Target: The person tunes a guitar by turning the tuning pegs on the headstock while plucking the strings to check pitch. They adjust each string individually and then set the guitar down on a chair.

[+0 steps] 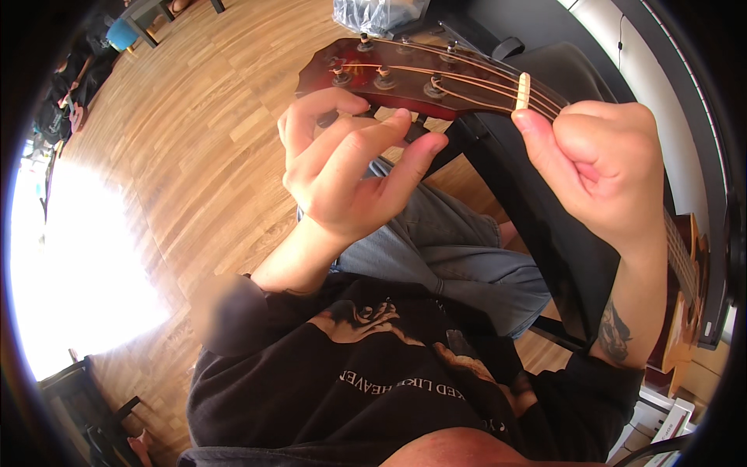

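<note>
A dark red guitar headstock (319,78) with tuning pegs and strings lies across the upper middle, its neck (678,249) running down the right side behind my arm. My left hand (354,159) is just below the headstock, fingers curled but apart, fingertips near the lower tuners; any contact is unclear. My right hand (587,163) is closed at the top of the neck, its thumb tip against the lower end of the pale nut (524,84). The strings pass behind this hand, and what its curled fingers grip is hidden.
A long white and black keyboard-like instrument (696,148) curves along the right. A dark padded seat (560,66) and a plastic bag (377,15) are behind the headstock. A blue object (120,33), pink guitar (75,117) and dark chair (70,397) line the left. Wooden floor (194,124) shows.
</note>
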A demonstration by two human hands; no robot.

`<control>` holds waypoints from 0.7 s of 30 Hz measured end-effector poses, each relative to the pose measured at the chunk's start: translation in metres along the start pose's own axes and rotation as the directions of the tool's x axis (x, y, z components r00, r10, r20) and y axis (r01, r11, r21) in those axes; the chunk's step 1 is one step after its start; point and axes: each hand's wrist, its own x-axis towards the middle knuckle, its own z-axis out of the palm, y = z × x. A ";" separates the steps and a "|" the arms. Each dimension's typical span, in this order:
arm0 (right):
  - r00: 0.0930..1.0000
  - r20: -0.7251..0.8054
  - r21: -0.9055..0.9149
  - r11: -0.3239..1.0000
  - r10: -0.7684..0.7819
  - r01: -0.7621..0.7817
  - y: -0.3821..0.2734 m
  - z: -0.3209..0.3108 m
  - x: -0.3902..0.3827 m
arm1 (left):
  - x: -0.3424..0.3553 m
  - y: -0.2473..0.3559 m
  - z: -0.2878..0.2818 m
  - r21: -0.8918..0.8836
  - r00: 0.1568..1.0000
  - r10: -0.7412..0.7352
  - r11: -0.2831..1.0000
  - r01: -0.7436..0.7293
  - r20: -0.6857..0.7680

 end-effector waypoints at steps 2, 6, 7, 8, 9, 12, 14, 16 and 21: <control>1.000 0.011 -0.005 1.000 -0.021 0.021 -0.001 -0.001 0.001 | 0.002 0.006 0.002 0.020 1.000 0.026 0.999 -0.026 0.005; 1.000 -0.006 -0.005 1.000 -0.014 0.014 -0.001 0.000 0.001 | 0.008 0.006 -0.006 -0.042 0.993 0.043 0.998 -0.039 0.108; 1.000 -0.005 -0.004 1.000 -0.007 0.007 -0.001 0.001 0.001 | 0.011 0.006 -0.007 -0.078 0.993 0.026 0.997 -0.018 0.114; 1.000 -0.005 -0.001 1.000 -0.005 0.005 -0.001 0.000 0.001 | 0.013 0.008 -0.010 -0.109 0.993 0.013 0.994 0.000 0.114; 1.000 -0.005 0.000 1.000 -0.003 0.003 -0.001 0.000 0.001 | 0.010 0.012 -0.004 -0.188 0.995 -0.097 0.977 0.101 0.029; 1.000 -0.006 -0.010 1.000 -0.007 0.007 0.001 -0.001 0.002 | 0.002 0.000 0.005 -0.172 0.994 -0.051 0.985 0.034 -0.093; 1.000 0.002 -0.008 1.000 0.005 -0.004 0.000 -0.001 0.001 | 0.003 -0.004 0.006 -0.066 0.995 0.091 0.993 -0.094 -0.041; 1.000 0.012 -0.006 1.000 0.005 -0.005 0.001 -0.001 0.002 | 0.002 -0.003 0.003 -0.035 0.996 0.093 0.995 -0.093 0.005; 1.000 0.011 0.001 1.000 -0.017 0.017 0.001 0.000 0.002 | 0.000 -0.003 0.007 -0.079 0.998 0.022 0.996 -0.027 -0.058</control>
